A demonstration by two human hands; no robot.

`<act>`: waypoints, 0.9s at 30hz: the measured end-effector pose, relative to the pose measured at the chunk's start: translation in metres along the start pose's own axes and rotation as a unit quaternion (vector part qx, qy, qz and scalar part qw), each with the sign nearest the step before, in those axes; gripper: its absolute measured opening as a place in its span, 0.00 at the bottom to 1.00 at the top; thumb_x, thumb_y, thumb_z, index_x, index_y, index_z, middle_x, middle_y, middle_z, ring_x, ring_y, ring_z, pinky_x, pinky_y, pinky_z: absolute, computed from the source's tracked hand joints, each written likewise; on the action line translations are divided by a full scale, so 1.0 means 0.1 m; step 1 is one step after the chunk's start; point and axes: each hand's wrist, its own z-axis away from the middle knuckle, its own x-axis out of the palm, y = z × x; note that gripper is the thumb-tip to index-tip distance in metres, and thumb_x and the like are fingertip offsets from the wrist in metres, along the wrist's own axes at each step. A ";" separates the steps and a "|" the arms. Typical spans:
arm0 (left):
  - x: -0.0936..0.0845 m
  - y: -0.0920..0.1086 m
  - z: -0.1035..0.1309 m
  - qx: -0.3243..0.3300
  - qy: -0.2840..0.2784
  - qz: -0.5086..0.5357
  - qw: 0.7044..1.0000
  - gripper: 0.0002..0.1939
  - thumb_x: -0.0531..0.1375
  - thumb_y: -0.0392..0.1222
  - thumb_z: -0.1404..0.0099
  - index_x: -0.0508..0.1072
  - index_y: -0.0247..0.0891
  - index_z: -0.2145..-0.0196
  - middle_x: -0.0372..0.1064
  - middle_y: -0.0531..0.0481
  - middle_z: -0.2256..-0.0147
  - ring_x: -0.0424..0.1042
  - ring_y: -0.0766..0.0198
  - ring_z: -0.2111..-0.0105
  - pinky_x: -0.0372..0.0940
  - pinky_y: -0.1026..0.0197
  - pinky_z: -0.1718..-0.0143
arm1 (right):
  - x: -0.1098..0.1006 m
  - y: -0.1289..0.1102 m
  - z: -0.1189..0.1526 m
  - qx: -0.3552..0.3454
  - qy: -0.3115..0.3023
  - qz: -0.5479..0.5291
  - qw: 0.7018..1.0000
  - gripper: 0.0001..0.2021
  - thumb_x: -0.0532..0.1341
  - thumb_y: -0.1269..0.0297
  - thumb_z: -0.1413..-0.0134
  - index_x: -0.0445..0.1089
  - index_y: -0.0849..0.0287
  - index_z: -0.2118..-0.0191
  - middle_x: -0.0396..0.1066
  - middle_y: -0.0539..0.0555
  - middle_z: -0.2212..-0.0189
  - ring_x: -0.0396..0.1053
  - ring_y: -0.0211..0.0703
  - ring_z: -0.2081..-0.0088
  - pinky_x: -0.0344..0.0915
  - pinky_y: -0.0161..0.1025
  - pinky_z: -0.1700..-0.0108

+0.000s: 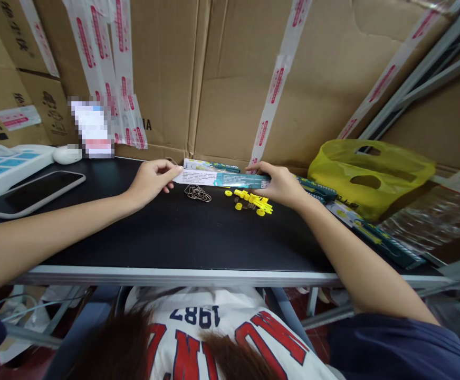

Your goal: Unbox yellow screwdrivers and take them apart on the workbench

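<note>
Between my two hands is a long, narrow printed box (222,178), white at its left end and teal green at its right, with small text along the side. My left hand (153,179) pinches the white end between thumb and fingers. At the other end, my right hand (283,183) grips the green part. Just behind lies a similar slim box (210,165), partly hidden. In front of the held box rest a tangle of thin metal wire pieces (198,193) and several small yellow plastic parts (259,203) with little springs among them.
More green boxes (388,243) lie along the right side, beside a yellow plastic bag (368,174). On the left are a phone (36,192), a power strip (12,166) and a white mouse-like object (67,154). Cardboard (230,79) walls the back; a metal edge (190,275) borders the black tabletop.
</note>
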 end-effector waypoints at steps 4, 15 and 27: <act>-0.01 0.06 0.02 0.015 0.009 0.088 0.996 0.14 0.53 0.44 0.41 0.75 0.33 0.67 0.62 0.53 0.80 0.64 0.70 0.82 0.60 0.69 0.84 | 0.01 0.07 -0.02 0.003 -0.036 -0.128 0.991 0.25 0.68 0.54 0.58 0.68 0.58 0.53 0.72 0.54 0.64 0.69 0.45 0.63 0.64 0.41 0.61; 0.01 0.15 0.06 0.049 -0.028 0.045 0.997 0.12 0.58 0.46 0.40 0.72 0.34 0.74 0.60 0.55 0.82 0.60 0.74 0.84 0.57 0.70 0.85 | -0.04 0.14 -0.04 0.102 -0.112 -0.307 0.940 0.23 0.70 0.47 0.63 0.63 0.59 0.71 0.64 0.47 0.77 0.59 0.33 0.77 0.55 0.32 0.77; 0.01 0.01 0.03 -0.018 -0.084 -0.011 0.996 0.16 0.59 0.43 0.41 0.77 0.36 0.57 0.64 0.54 0.79 0.57 0.75 0.85 0.54 0.70 0.85 | -0.05 0.11 -0.04 0.175 -0.108 -0.368 0.907 0.20 0.63 0.42 0.51 0.65 0.57 0.68 0.69 0.49 0.83 0.59 0.32 0.87 0.48 0.30 0.89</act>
